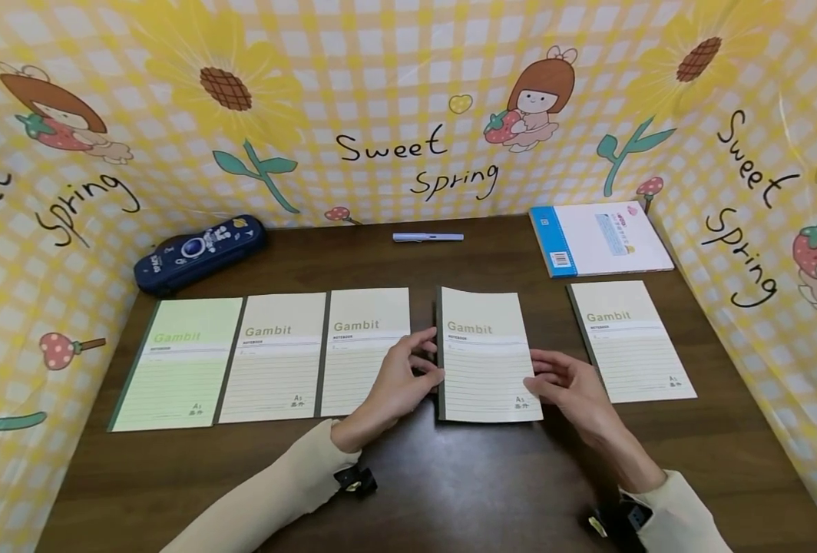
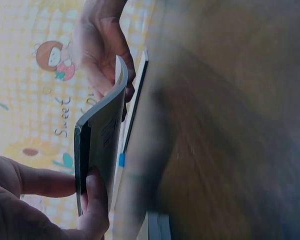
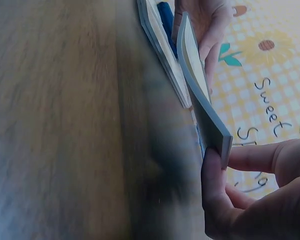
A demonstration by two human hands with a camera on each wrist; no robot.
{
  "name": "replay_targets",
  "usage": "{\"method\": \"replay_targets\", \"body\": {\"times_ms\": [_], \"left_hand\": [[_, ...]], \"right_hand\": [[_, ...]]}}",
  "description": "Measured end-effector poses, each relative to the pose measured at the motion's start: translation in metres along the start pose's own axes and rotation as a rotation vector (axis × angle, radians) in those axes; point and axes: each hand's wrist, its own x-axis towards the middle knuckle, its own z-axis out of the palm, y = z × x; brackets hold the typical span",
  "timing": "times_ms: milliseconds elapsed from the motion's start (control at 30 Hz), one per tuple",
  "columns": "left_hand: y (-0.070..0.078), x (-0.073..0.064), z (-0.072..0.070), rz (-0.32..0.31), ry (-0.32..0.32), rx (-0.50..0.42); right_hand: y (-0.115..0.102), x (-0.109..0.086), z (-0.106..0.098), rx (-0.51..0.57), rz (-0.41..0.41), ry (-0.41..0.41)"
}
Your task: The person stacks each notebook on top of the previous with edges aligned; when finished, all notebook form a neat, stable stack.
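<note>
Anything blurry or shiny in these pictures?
Head view: mostly sharp, pale sheen on the wooden table in front of the held Gambit notebook; left wrist view: table streaky and blurred; right wrist view: table partly smeared, lettering on the checked backdrop readable.

"Gambit" plus smaller "NOTEBOOK" on all five covers: green notebook (image 1: 173, 384), second notebook (image 1: 270, 376), third notebook (image 1: 356, 361), held notebook (image 1: 484, 369), rightmost notebook (image 1: 630, 349). Bottom-right mark on the held one looks like "A5"; characters under it too small. Cloth backdrop (image 1: 381, 84) repeats "Sweet Spring" in black script. Blue-and-white book (image 1: 588, 238): barcode, print illegible. Pencil case (image 1: 201, 253): lettering too small to read.
</note>
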Motion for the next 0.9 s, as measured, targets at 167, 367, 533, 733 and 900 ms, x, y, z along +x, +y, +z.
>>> {"method": "replay_targets", "body": {"times_ms": [167,367,533,733,900], "left_hand": [[-0.004,-0.005,-0.022,-0.002,0.033,0.045],[-0.01,-0.011,-0.047,-0.025,0.083,0.074],[-0.013,-0.018,-0.065,-0.054,0.121,0.059],[-0.018,-0.027,-0.088,-0.074,0.174,0.084],[-0.022,-0.034,-0.107,-0.103,0.191,0.105]], "right_hand": [[-0.009,0.01,0.016,-0.05,-0.021,-0.026],[-0.018,0.022,0.036,-0.066,-0.058,-0.082],[-0.021,0.031,0.051,-0.04,-0.044,-0.155],[-0.025,0.042,0.073,-0.004,-0.062,-0.236],[-0.027,0.049,0.093,0.03,-0.073,-0.265]]}}
